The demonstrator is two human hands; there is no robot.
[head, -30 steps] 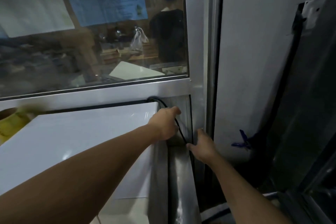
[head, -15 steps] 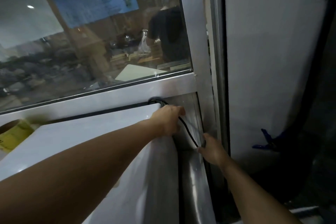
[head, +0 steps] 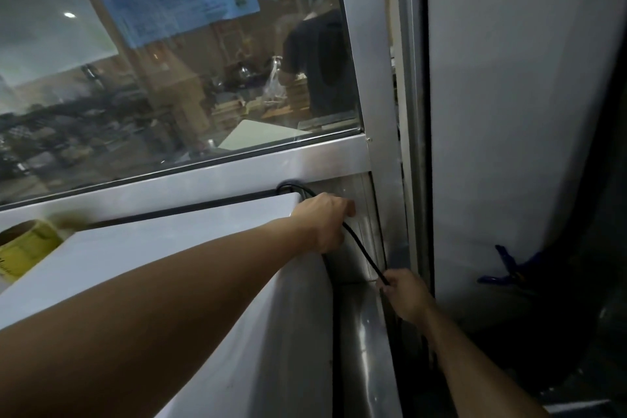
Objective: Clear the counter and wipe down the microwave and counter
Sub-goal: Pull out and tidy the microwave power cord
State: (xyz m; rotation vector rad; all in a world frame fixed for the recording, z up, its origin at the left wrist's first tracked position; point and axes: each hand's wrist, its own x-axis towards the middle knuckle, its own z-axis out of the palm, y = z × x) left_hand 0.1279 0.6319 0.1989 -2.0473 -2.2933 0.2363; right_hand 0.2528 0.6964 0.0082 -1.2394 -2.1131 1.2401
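The white microwave [head: 176, 248] fills the lower left, seen from above. Its black power cord [head: 361, 249] loops out from behind the back right corner and slants down to the right. My left hand [head: 325, 224] curls over that back right corner, with the cord passing under its fingers. My right hand [head: 405, 293] pinches the cord lower down, in the narrow gap beside the microwave. Whether the left fingers grip the cord or only the corner is hidden.
A steel counter strip [head: 366, 343] runs along the microwave's right side. A window [head: 169, 78] in a metal frame stands close behind, a grey wall panel [head: 509, 112] to the right. A yellow tape roll [head: 25, 248] lies at the left. A blue clamp [head: 505, 271] hangs on the panel.
My right hand has closed on the cord and drawn it taut down and to the right. My left hand stayed on the microwave's back corner. The view shifted slightly.
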